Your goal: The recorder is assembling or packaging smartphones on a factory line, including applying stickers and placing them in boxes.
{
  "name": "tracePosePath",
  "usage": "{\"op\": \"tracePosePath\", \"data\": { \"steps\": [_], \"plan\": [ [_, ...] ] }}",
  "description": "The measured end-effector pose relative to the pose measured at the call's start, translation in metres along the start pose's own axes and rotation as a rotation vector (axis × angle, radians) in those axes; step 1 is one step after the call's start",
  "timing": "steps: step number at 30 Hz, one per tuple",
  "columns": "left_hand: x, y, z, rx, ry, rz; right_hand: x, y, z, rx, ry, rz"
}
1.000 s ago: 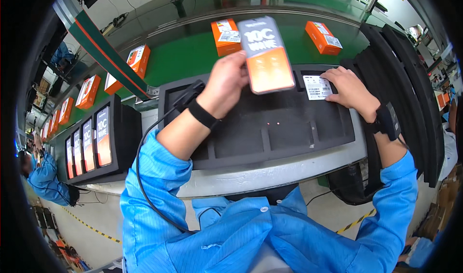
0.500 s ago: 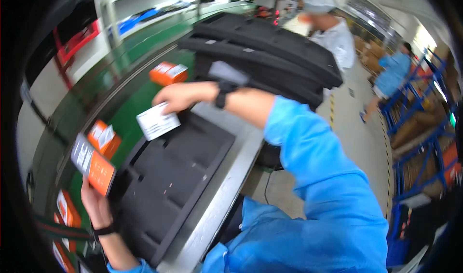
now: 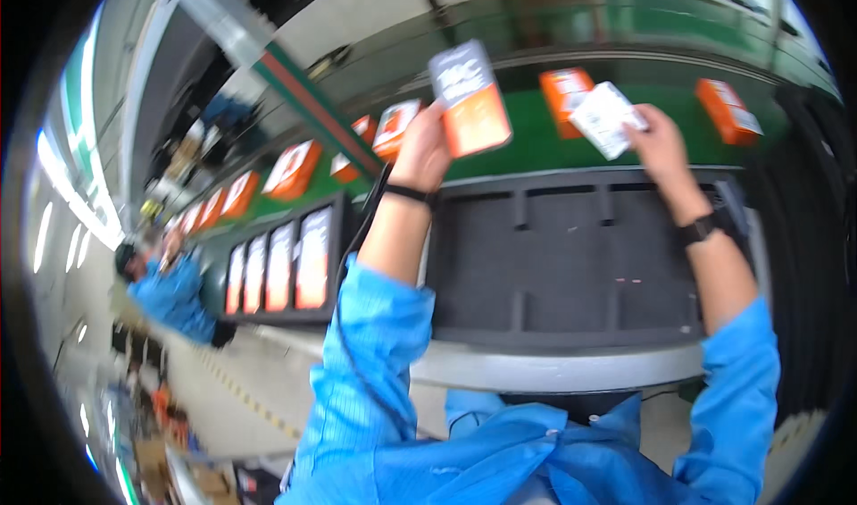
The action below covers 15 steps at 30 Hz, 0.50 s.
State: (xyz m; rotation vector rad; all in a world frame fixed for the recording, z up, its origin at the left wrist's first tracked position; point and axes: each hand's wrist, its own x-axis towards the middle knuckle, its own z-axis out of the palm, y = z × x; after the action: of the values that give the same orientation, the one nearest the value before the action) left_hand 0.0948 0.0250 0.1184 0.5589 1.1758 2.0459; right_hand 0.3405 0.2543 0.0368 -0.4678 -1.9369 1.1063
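My left hand point(image 3: 424, 152) is closed round the lower left edge of a flat grey-and-orange box point(image 3: 470, 103), held upright above the green belt. My right hand point(image 3: 662, 148) pinches a white printed card point(image 3: 608, 119) at its right corner, and the card partly covers an orange carton point(image 3: 566, 94) on the belt behind it. Below both hands lies a black tray point(image 3: 567, 264) with short dividers along its long sides. The two held things are apart from each other.
Several orange cartons point(image 3: 295, 167) line the green belt point(image 3: 527, 152). Another orange carton point(image 3: 728, 112) sits at right. At left, a second black tray point(image 3: 335, 237) holds several grey-and-orange boxes point(image 3: 312, 259). A slanted metal post point(image 3: 303, 94) stands nearby; a co-worker point(image 3: 174, 286) in blue is far left.
My view has swung left, bringing the second tray and the co-worker in blue into sight. Both hands keep their hold; the white card now overlaps an orange carton instead of the tray's edge.
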Motion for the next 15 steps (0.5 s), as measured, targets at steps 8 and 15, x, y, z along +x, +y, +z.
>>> {"op": "tracePosePath", "data": {
  "steps": [8,15],
  "plan": [
    [0.142,0.092,-0.111,0.479,0.324,0.094,0.011,-0.017,0.038,0.145,-0.106,0.138],
    [0.221,0.082,-0.191,0.73,0.621,0.095,0.008,-0.015,0.04,0.137,-0.095,0.155]
  ]
}}
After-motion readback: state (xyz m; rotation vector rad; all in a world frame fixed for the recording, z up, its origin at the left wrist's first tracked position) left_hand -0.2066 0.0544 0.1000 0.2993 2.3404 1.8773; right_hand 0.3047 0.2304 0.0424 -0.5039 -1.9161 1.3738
